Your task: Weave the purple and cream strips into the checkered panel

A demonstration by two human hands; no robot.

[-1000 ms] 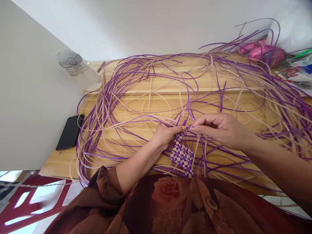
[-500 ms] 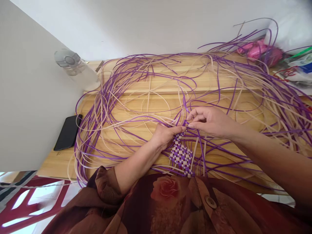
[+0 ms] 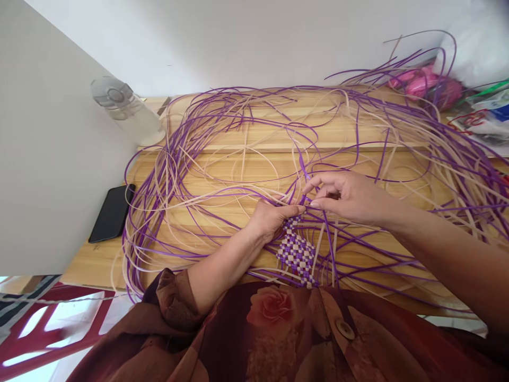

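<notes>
A woven piece (image 3: 297,253) of purple and cream plastic strips lies at the table's front edge, close to my shirt. My left hand (image 3: 274,216) grips its far end, thumb pressed on top. Just right of that thumb, my right hand (image 3: 338,196) has thumb and index finger drawn together around a purple strip (image 3: 304,165) at the weave's edge. The exact pinch point is partly hidden by the fingers. Long loose strips fan out from the weave to both sides.
Bundles of purple and cream strips (image 3: 175,132) loop across the wooden table (image 3: 222,164). At left are a black phone (image 3: 112,213) and a clear bottle (image 3: 131,114). Pink bundles (image 3: 423,85) and plastic bags (image 3: 487,109) stand at the back right, against the wall.
My right index finger has reached slightly left and lower over the purple strip, and the thumb has shifted a little right. The left hand keeps its grip on the weave.
</notes>
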